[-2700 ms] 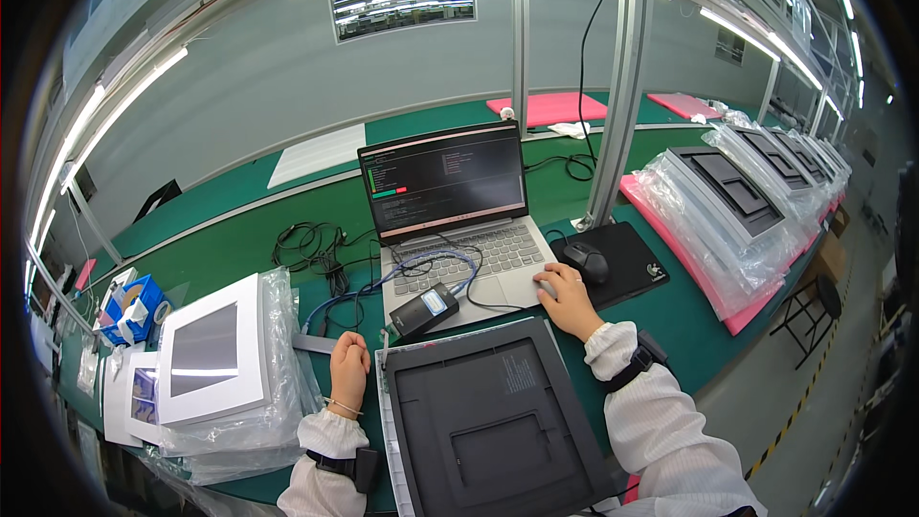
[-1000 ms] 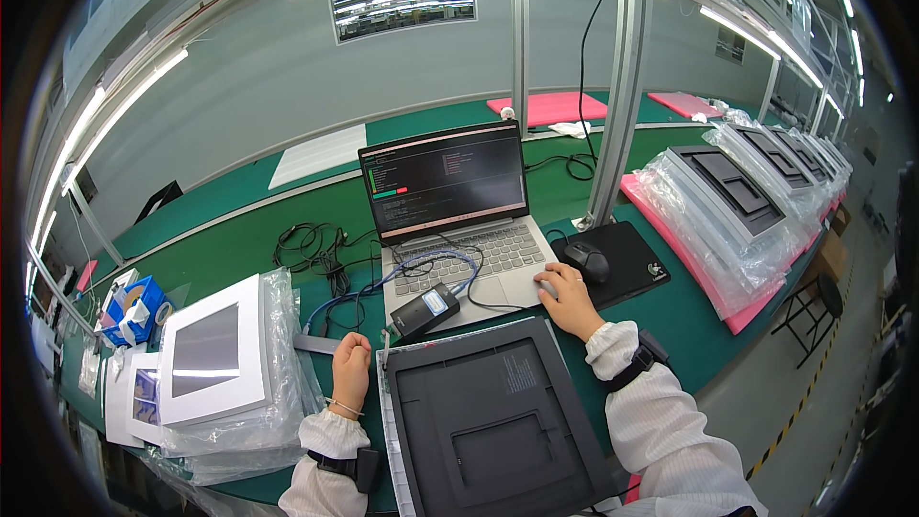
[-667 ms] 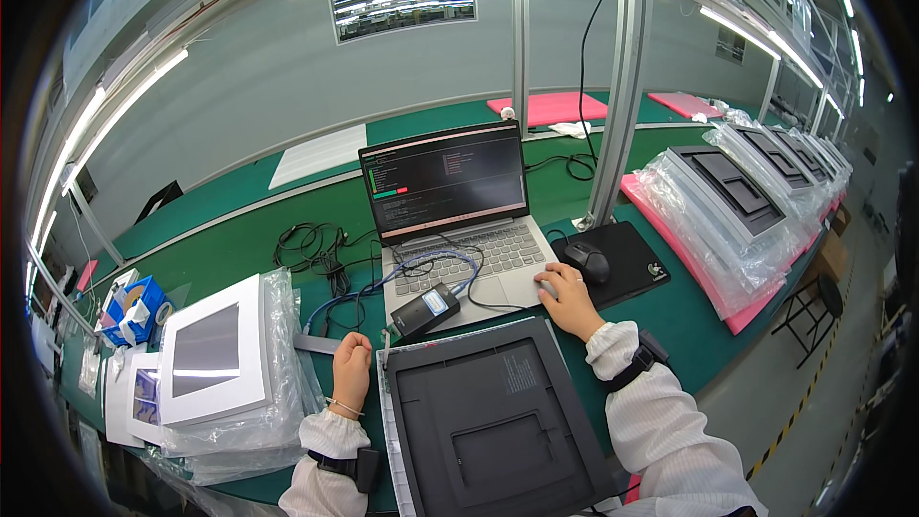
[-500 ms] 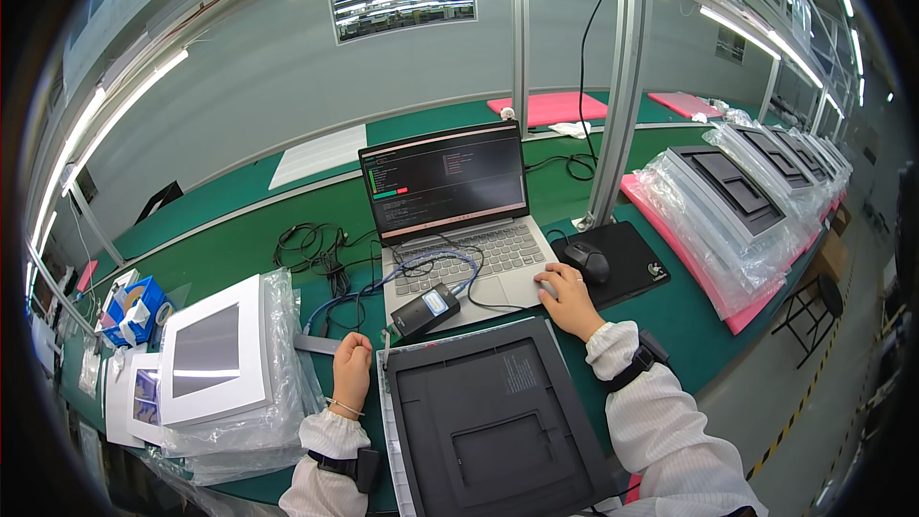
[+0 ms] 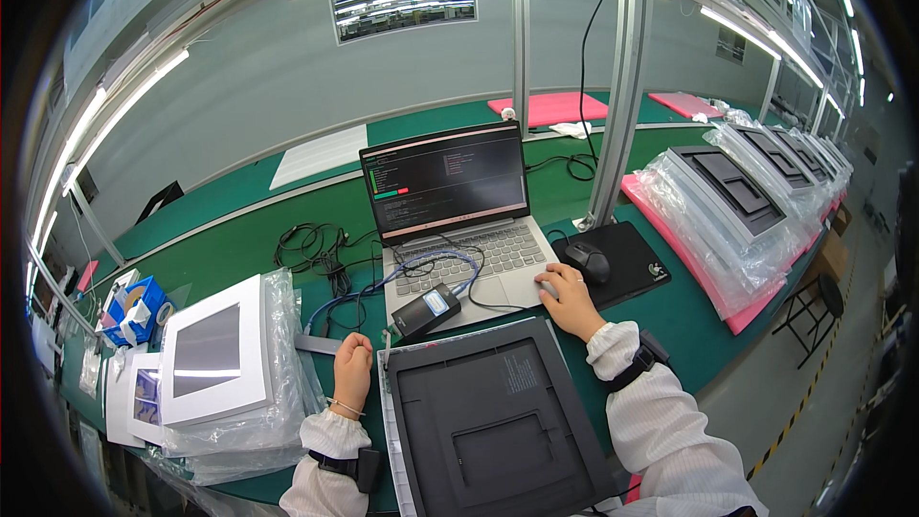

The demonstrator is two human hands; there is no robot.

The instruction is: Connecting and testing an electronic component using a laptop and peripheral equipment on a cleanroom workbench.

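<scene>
My right hand lies with fingers stretched out over the right front corner of the open laptop, beside a black mouse. On the green bench, my left hand is curled closed at the upper left corner of a dark grey framed panel; whatever may be inside its fingers is hidden. A flat grey strip lies against that hand. The panel rests in front of me, with a rectangular recess in its back. Across the laptop's front left corner sits a small black box with a blue cable plugged in.
White-framed screens are stacked on plastic wrap at left, near a blue bin. Coiled black cables lie left of the laptop. A metal post rises behind the mouse pad. Wrapped panels stand on pink foam at right.
</scene>
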